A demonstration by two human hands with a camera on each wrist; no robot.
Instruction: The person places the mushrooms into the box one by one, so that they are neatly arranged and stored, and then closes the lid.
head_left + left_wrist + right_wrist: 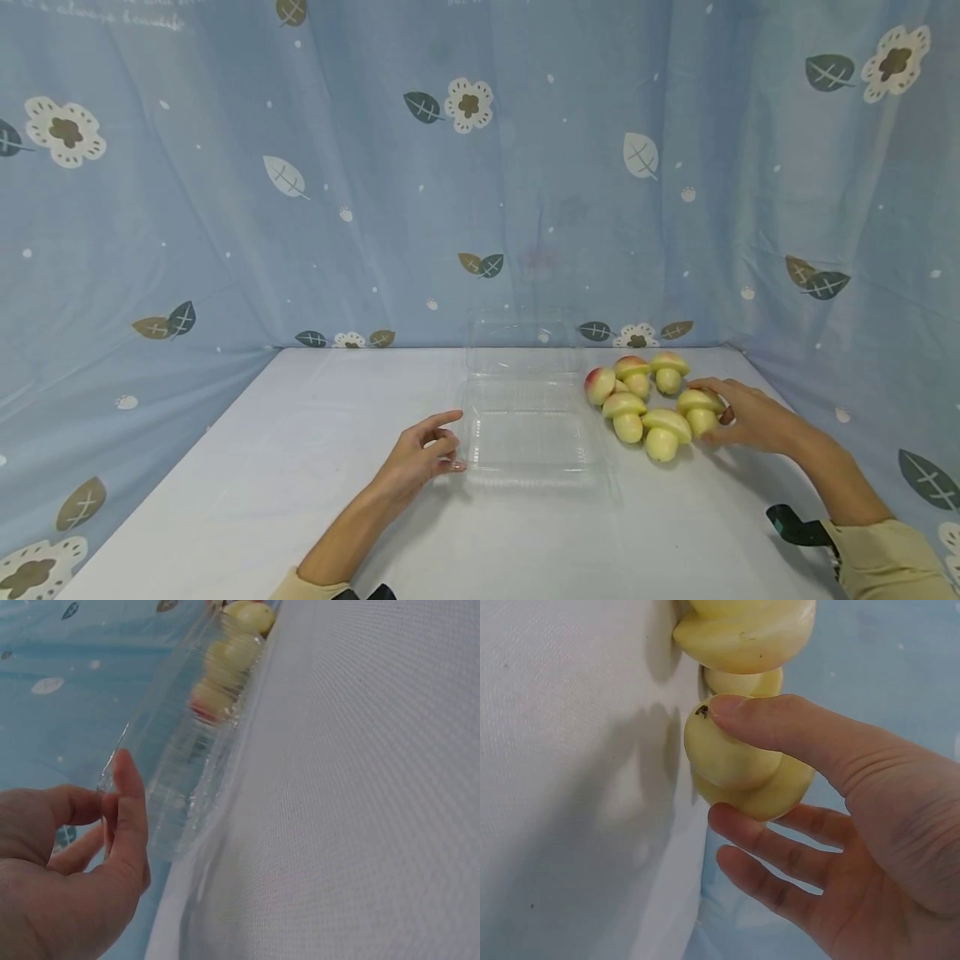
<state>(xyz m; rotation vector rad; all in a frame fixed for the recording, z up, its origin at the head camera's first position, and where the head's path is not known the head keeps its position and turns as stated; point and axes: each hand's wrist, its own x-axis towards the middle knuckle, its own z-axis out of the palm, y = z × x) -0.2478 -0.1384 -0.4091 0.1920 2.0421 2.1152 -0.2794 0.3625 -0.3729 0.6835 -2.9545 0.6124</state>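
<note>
Item: one mushroom (pixel 700 408), pale yellow, broad cap on a stubby rounded stem, dark speck at the stem's end. Location: right side of the table (pixel 345 408), rightmost of its group; whether it has left the surface, I cannot tell. Handling, in my judgement: light, firm, smooth enough to slide, apt to roll if pinched off centre. Best hold: across stem and cap, where the step between them gives my fingers a stop.

Item: my right hand (pixel 753 417). Thumb laid on the stem, forefinger over the cap, mushroom pinched between; the outer fingers stand loose of it. Pressure: cannot tell.

Item: five other mushrooms (pixel 663 429), clustered to the left, some caps blushed red.

Item: one clear box (pixel 528 437), left of the cluster, its lid (pixel 522 342) raised at the far side. Probably thin, springy, very light, quick to skid or crease; best steadied by the rim.

Item: my left hand (pixel 416 457), at the box's left edge, thumb and fingers pinching the rim lightly, I judge.

Item: blue curtain (pixel 375 150), leaf and flower print, behind the far edge.
</note>
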